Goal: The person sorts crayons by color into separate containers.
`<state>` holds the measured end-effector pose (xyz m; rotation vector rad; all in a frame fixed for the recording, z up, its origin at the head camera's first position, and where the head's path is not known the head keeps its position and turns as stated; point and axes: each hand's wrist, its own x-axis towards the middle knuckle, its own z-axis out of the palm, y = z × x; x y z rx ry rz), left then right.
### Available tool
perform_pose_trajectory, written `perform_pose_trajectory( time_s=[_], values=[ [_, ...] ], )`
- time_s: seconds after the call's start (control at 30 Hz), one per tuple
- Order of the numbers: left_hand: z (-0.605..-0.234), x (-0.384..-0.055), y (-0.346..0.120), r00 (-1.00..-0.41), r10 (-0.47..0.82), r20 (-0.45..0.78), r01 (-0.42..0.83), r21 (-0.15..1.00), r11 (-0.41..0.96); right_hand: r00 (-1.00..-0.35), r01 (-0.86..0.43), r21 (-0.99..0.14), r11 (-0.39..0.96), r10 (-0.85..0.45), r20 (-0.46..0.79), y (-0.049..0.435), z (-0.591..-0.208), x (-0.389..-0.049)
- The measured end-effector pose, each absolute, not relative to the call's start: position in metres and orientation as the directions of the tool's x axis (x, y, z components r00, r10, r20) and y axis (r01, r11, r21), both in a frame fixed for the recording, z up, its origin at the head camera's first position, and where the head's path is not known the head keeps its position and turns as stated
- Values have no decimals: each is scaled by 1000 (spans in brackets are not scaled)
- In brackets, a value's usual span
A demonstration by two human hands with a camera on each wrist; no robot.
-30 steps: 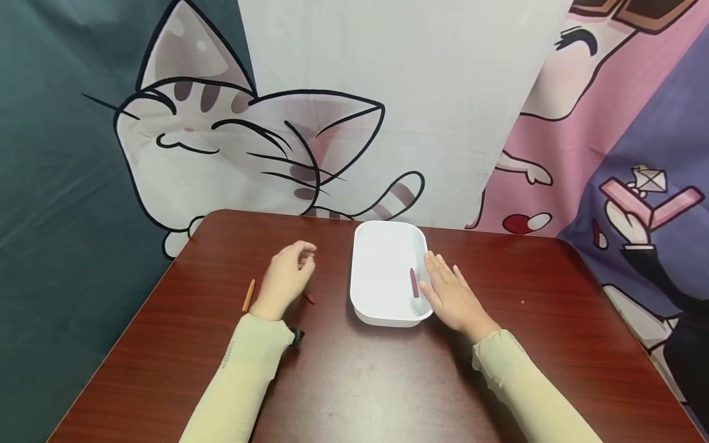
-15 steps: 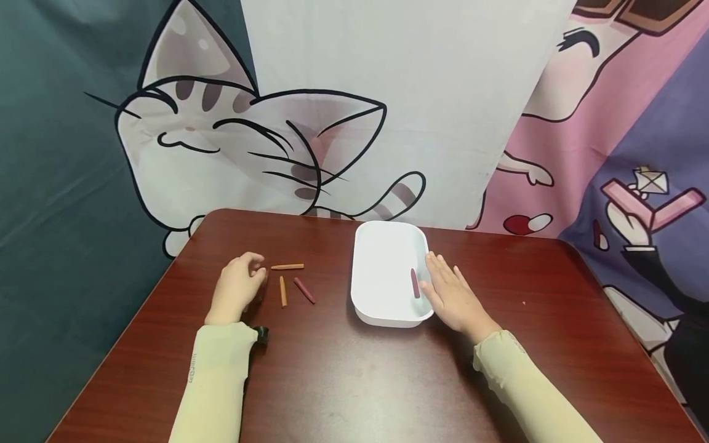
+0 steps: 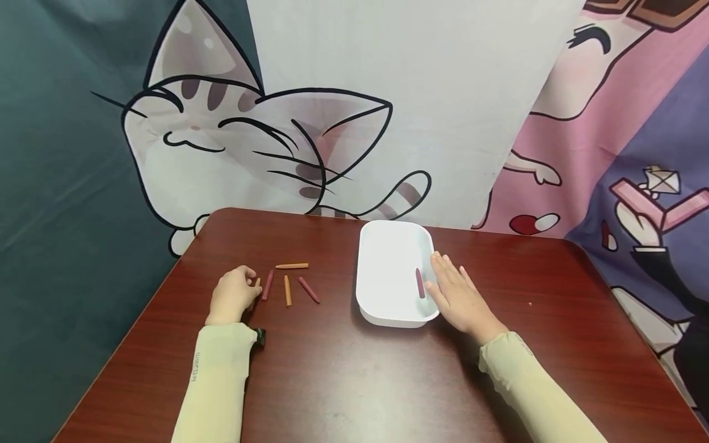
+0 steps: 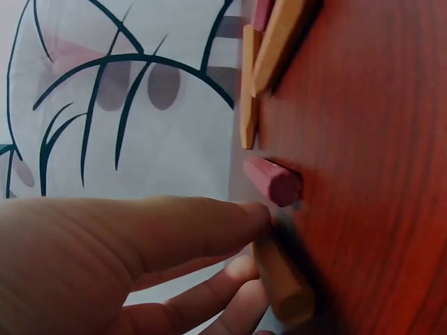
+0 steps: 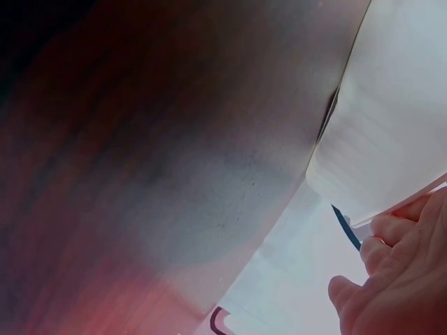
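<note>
My left hand (image 3: 232, 295) is low over the table at the left, its thumb and fingers pinching an orange crayon (image 4: 281, 283), most of it covered in the head view. Just to the right of those fingertips lies a dark red crayon (image 3: 268, 285). Further right are an orange crayon (image 3: 287, 290) and another dark red crayon (image 3: 308, 289), with one more orange crayon (image 3: 292, 266) lying crosswise behind. My right hand (image 3: 462, 301) rests with straight fingers along the right side of a white tray (image 3: 384, 321). Inside that tray is a dark red crayon (image 3: 420, 283).
The brown wooden table (image 3: 354, 394) has a rounded back edge near a hanging cloth (image 3: 343, 49) printed with cartoon figures. The tray stands near this back edge, to the right of the loose crayons.
My left hand has moved left from beside the tray to the leftmost orange crayon, uncovering the other crayons. The right hand stays against the tray.
</note>
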<state>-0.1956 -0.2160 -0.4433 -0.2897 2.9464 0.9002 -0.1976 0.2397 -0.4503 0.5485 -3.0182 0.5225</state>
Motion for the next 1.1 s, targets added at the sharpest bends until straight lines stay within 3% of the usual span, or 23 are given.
perform_pose_trajectory(
  time_s=[0.37, 0.63, 0.9, 1.1],
  values=[
    [-443, -197, -214, -960, -238, -150, -281, 508, 814, -942, -333, -339, 880, -328, 75, 240, -449, -197],
    [-446, -198, -217, -967, -223, -120, -252, 526, 812, -939, -342, -335, 878, -336, 77, 239, -448, -196],
    [-438, -199, -211, -971, -217, -97, -231, 587, 776, -938, -344, -337, 876, -339, 76, 240, -448, -197],
    [-433, -200, -206, -989, -123, -77, -142, 699, 700, -936, -348, -334, 876, -342, 78, 240, -449, -197]
  ],
)
